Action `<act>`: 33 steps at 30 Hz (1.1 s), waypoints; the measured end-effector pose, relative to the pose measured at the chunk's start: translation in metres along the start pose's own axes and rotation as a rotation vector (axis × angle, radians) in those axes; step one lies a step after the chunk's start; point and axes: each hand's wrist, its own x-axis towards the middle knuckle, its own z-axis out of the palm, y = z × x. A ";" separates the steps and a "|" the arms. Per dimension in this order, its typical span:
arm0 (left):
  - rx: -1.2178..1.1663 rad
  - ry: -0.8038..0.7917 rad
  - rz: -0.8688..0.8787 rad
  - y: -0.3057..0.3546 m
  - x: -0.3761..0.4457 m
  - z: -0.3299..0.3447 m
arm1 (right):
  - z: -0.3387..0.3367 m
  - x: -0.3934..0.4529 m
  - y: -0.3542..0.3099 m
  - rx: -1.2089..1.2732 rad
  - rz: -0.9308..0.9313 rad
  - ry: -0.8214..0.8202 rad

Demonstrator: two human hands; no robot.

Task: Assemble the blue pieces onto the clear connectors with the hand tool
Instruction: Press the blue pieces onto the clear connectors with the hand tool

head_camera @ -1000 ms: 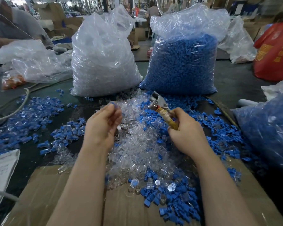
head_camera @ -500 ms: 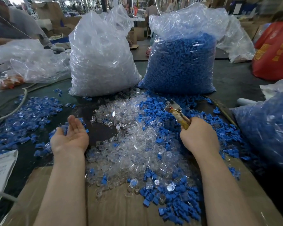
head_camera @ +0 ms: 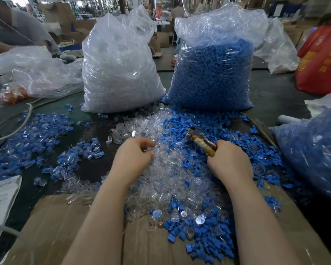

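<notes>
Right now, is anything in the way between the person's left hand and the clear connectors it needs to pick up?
Nothing visible. The left hand already rests on the heap of clear connectors, fingers curled into it. Whether it has pinched one yet cannot be told. The right hand grips the hand tool beside it, over the loose blue pieces.

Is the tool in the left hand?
No, the right hand grips the hand tool, while the left hand is down in the pile of clear connectors.
</notes>
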 end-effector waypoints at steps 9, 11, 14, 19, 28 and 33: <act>0.181 -0.010 0.039 0.005 -0.002 -0.001 | 0.003 0.001 -0.001 0.040 -0.002 0.001; 0.189 0.030 0.031 0.005 -0.002 -0.002 | 0.003 0.000 -0.002 0.032 0.005 0.008; 0.199 0.033 0.034 0.005 -0.003 -0.002 | 0.003 -0.001 -0.002 0.039 -0.021 0.039; 0.056 0.100 0.040 0.005 -0.003 -0.001 | 0.001 0.000 -0.002 0.260 -0.015 0.103; -0.044 0.175 0.152 0.007 -0.003 0.004 | -0.001 -0.002 -0.009 0.768 -0.086 0.089; -0.193 0.266 0.258 0.016 -0.006 0.005 | -0.004 -0.004 -0.013 0.906 -0.127 0.051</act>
